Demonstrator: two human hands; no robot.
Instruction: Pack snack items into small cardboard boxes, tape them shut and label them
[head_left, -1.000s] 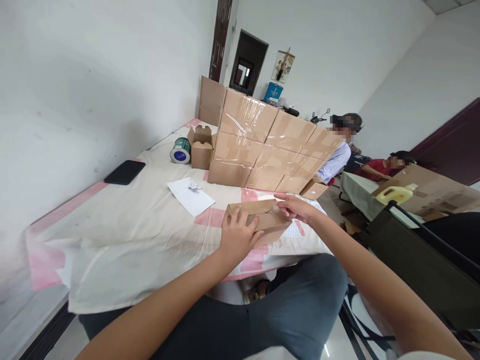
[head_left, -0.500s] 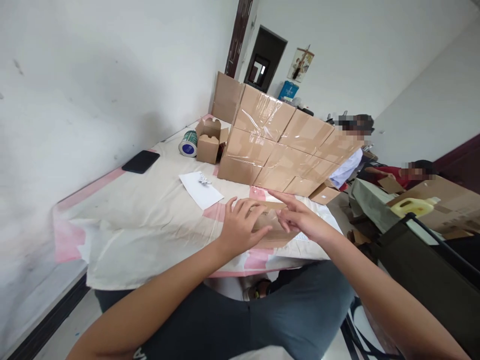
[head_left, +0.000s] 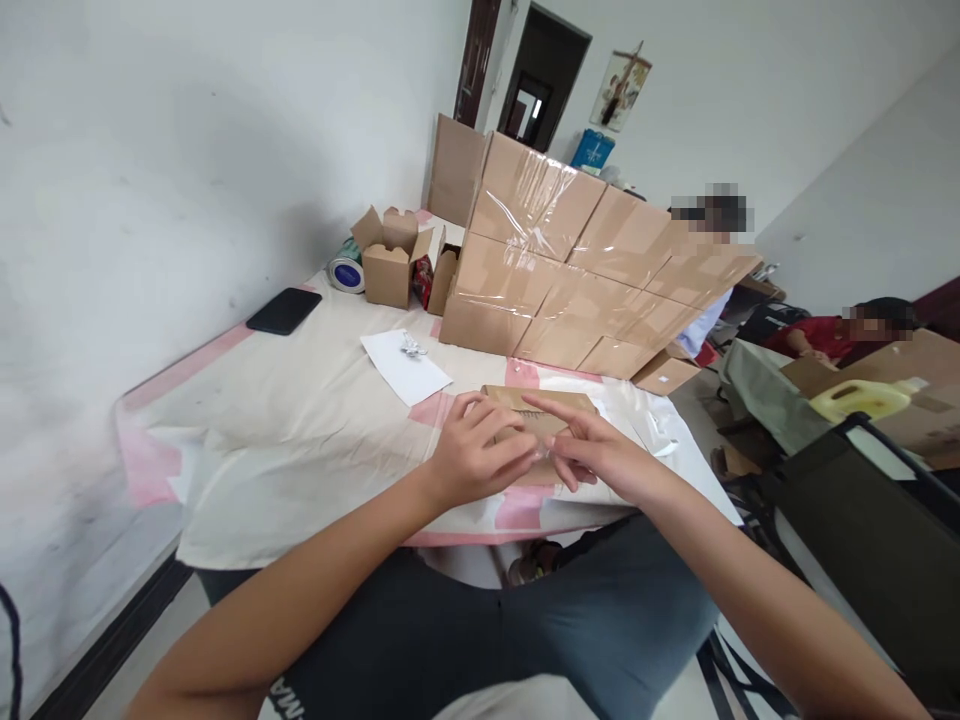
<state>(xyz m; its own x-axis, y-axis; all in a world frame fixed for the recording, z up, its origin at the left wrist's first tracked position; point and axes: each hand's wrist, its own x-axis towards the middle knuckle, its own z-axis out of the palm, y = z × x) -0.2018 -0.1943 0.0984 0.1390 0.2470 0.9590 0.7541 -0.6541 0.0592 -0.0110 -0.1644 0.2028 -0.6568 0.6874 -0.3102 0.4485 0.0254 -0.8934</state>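
Observation:
A small flat cardboard box (head_left: 504, 397) lies near the table's front edge, partly hidden by both hands. Dark jagged marks show on its top between my fingers. My left hand (head_left: 484, 452) is over the box's left part, fingers bent and thumb drawn in toward the fingertips. Facing it, my right hand (head_left: 596, 450) has the index finger stretched out and the thumb and other fingers bent together. The fingertips of both hands nearly meet above the box. A small shiny bit seems to show between them, too small to name.
Taped cartons (head_left: 559, 270) form a wall along the far side. White paper (head_left: 405, 372) with crumpled scraps, a black tablet-like slab (head_left: 283, 311), an opened small box (head_left: 387, 275) and a tin (head_left: 346, 272) are at left. Two people sit beyond, near a yellow jug (head_left: 862, 400).
My left thumb and fingers have drawn closer together, and both hands' fingertips have come nearer each other. The view has shifted slightly, and more of the box's far edge shows.

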